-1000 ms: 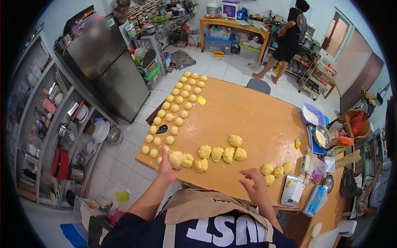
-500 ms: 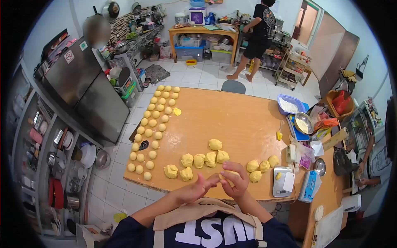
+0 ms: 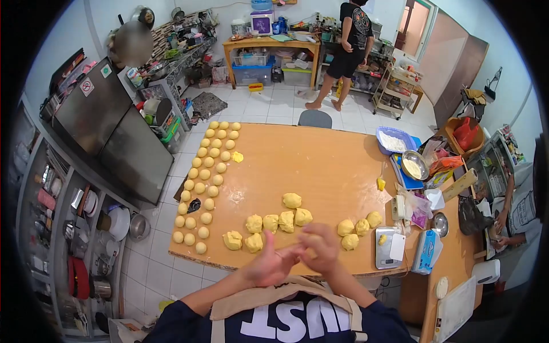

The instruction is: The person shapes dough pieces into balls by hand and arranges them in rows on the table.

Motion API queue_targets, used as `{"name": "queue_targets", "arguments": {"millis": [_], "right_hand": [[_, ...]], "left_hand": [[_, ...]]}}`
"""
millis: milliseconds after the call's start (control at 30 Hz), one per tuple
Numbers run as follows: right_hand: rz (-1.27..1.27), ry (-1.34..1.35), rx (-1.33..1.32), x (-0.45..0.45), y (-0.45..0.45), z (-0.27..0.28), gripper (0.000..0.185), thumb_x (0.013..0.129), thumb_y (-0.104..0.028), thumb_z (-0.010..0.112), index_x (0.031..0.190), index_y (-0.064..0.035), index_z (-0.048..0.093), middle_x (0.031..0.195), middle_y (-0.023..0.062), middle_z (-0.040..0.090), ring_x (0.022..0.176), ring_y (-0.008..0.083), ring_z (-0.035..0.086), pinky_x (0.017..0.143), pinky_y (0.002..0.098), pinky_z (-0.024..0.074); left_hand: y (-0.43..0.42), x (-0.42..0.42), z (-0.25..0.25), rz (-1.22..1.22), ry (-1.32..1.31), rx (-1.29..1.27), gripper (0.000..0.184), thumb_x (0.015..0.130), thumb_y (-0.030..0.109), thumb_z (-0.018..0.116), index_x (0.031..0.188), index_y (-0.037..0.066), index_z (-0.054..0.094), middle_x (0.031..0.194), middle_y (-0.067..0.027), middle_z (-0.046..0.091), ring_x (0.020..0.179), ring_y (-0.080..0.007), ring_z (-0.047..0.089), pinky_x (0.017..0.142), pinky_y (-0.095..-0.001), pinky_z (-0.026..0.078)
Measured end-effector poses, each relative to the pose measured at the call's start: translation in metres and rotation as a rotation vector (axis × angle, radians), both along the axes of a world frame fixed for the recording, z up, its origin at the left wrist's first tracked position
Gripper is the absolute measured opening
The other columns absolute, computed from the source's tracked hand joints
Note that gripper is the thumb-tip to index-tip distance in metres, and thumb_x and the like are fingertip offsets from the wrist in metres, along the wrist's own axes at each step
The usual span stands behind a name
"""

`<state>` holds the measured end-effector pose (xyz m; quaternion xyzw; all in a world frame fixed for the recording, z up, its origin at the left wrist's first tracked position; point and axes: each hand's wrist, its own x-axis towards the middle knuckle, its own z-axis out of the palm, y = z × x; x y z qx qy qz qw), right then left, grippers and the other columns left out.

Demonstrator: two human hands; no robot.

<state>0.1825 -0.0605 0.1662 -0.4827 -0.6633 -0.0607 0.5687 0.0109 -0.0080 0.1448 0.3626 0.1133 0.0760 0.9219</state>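
Both hands are together over the table's near edge. My left hand (image 3: 274, 262) has its palm up and thumb raised, with its fingertips at the other hand. My right hand (image 3: 321, 247) is curled round a dough piece (image 3: 309, 251), mostly hidden and blurred by motion. Just beyond my hands lie several rough yellow dough lumps (image 3: 286, 221). A smaller group of lumps (image 3: 362, 227) sits to their right. Rows of smooth round dough balls (image 3: 199, 187) run along the left side of the wooden table (image 3: 309, 166), with a flat yellow scrap (image 3: 237, 156) beside them.
A scale (image 3: 390, 248), a blue packet (image 3: 426, 252), a metal bowl (image 3: 414, 165) and a blue basin of flour (image 3: 394, 140) stand at the right. A person (image 3: 350, 51) stands beyond the table near a grey stool (image 3: 315, 119). Another person's hands (image 3: 501, 231) show at far right.
My left hand has moved right from the table's left part to meet my right hand, which now holds the dough. The head view has shifted. The far person has turned and moved an arm.
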Motion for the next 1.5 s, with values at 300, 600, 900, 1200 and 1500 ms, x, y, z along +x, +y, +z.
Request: {"name": "queue_targets", "arguments": {"millis": [300, 600, 900, 1200, 1500], "right_hand": [[0.024, 0.414, -0.202, 0.009, -0.006, -0.012, 0.03, 0.094, -0.026, 0.059, 0.079, -0.0009, 0.065, 0.082, 0.0169, 0.063, 0.071, 0.024, 0.061, 0.061, 0.0318, 0.0477], [0.005, -0.016, -0.046, 0.0, -0.009, 0.01, 0.026, 0.093, -0.022, 0.057, 0.088, 0.0013, 0.067, 0.088, 0.0181, 0.065, 0.076, 0.0275, 0.064, 0.064, 0.0348, 0.0512], [-0.029, 0.159, -0.101, -0.016, -0.009, 0.014, 0.029, 0.096, -0.022, 0.054, 0.087, 0.0018, 0.068, 0.084, 0.0177, 0.066, 0.071, 0.0256, 0.064, 0.061, 0.0315, 0.05], [-0.106, -0.099, 0.03, -0.049, -0.002, 0.053, 0.021, 0.09, -0.017, 0.06, 0.1, -0.001, 0.07, 0.09, 0.0148, 0.067, 0.076, 0.0282, 0.064, 0.066, 0.0358, 0.0505], [-0.294, 0.111, -0.107, -0.046, -0.009, 0.023, 0.027, 0.096, -0.019, 0.055, 0.101, 0.0039, 0.067, 0.096, 0.0181, 0.065, 0.083, 0.028, 0.063, 0.073, 0.0345, 0.0494]], "left_hand": [[-0.007, 0.004, 0.027, 0.08, 0.125, 0.051, 0.122, 0.071, 0.089, -0.012, 0.154, 0.006, 0.022, 0.162, -0.0043, 0.016, 0.15, -0.0201, 0.001, 0.117, -0.0494, -0.008], [-0.014, -0.001, 0.037, 0.054, -0.028, 0.071, 0.128, 0.065, 0.094, -0.005, 0.155, 0.003, 0.004, 0.162, -0.0115, 0.013, 0.15, -0.0203, 0.0, 0.119, -0.0381, -0.005], [0.01, -0.017, 0.051, -0.099, -0.077, 0.282, 0.132, 0.058, 0.098, -0.001, 0.156, 0.009, -0.005, 0.163, -0.0135, 0.003, 0.149, -0.0253, -0.001, 0.119, -0.0411, -0.002], [0.03, -0.053, 0.056, -0.059, -0.135, 0.63, 0.125, 0.066, 0.091, -0.01, 0.154, 0.003, -0.005, 0.163, -0.0094, -0.011, 0.148, -0.0221, -0.017, 0.117, -0.0408, -0.013], [0.038, -0.081, 0.041, 0.101, -0.107, 0.511, 0.051, 0.101, 0.017, 0.03, 0.15, 0.002, 0.032, 0.163, -0.0121, 0.012, 0.151, -0.0252, 0.0, 0.12, -0.0399, -0.001]]}}
